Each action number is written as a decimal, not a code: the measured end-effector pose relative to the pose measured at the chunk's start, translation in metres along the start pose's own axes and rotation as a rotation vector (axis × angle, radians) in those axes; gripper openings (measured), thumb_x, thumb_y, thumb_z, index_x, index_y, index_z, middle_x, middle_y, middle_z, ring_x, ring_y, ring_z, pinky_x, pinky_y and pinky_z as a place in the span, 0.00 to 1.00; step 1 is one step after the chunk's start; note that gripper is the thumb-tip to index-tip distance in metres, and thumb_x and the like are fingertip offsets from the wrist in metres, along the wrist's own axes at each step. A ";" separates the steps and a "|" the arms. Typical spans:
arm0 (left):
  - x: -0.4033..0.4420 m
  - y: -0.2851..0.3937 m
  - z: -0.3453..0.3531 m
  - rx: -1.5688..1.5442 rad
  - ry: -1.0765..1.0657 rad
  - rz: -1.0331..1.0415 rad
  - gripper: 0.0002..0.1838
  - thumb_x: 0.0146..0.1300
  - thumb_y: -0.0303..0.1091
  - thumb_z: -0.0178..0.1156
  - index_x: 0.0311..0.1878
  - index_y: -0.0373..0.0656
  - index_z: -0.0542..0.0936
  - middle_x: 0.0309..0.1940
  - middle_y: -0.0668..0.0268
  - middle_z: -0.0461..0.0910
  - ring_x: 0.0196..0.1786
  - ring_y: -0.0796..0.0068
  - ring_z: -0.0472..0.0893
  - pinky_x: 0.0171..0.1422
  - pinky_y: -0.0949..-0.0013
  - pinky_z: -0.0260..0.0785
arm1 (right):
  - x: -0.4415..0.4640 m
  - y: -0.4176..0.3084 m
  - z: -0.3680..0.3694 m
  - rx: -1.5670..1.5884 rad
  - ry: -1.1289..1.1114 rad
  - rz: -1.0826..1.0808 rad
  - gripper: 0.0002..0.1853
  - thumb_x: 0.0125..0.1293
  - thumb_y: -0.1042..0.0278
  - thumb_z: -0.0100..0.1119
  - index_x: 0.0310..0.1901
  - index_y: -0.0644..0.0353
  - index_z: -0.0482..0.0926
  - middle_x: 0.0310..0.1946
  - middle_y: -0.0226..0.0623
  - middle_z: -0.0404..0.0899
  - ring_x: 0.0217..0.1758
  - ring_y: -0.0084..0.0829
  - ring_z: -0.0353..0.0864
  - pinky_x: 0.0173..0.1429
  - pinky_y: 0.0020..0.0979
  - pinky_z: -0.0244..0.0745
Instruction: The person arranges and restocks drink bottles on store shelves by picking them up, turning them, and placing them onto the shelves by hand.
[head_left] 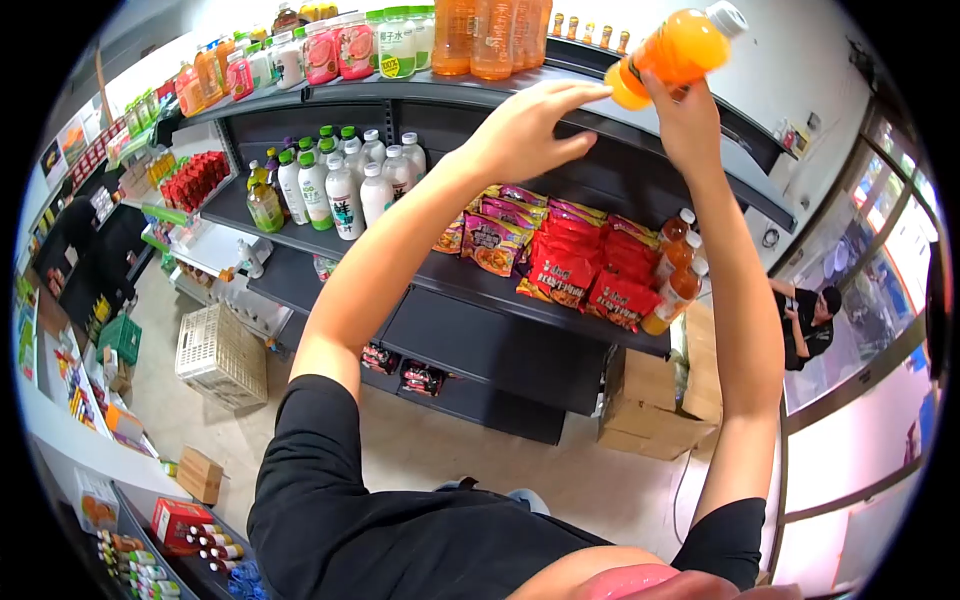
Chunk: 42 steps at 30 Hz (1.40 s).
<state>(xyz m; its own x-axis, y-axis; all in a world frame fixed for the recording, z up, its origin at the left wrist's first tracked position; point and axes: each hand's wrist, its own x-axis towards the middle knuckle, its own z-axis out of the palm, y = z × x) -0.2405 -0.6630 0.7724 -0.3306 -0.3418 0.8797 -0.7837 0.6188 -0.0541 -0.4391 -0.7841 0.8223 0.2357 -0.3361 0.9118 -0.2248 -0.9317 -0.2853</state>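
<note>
An orange drink bottle with a white cap tilts up to the right above the top shelf. My right hand is wrapped around its lower side. My left hand reaches in front of that shelf, thumb and fingers apart, with nothing in it; its fingertips come close to the bottle's base. Large orange bottles stand on the top shelf left of my hands. Below them, red noodle packets and purple packets lie on the middle shelf.
White bottles and amber bottles stand on the middle shelf. A cardboard box sits on the floor at right, a cream crate at left. Another person is beyond the glass at right.
</note>
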 end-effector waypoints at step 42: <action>0.103 -0.199 0.107 0.379 -0.613 -0.717 0.26 0.67 0.44 0.50 0.64 0.47 0.82 0.62 0.50 0.81 0.65 0.49 0.80 0.70 0.55 0.71 | 0.194 0.198 0.219 -0.231 -0.771 0.648 0.13 0.61 0.55 0.63 0.29 0.56 0.85 0.25 0.35 0.84 0.22 0.29 0.79 0.30 0.36 0.74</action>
<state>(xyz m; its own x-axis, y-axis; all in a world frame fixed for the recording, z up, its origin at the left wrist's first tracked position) -0.1748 -0.8966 0.8233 0.1534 -0.9138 0.3762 -0.9832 -0.1029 0.1510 -0.2308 -1.0639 0.8778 0.5281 -0.8370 0.1433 -0.6814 -0.5184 -0.5166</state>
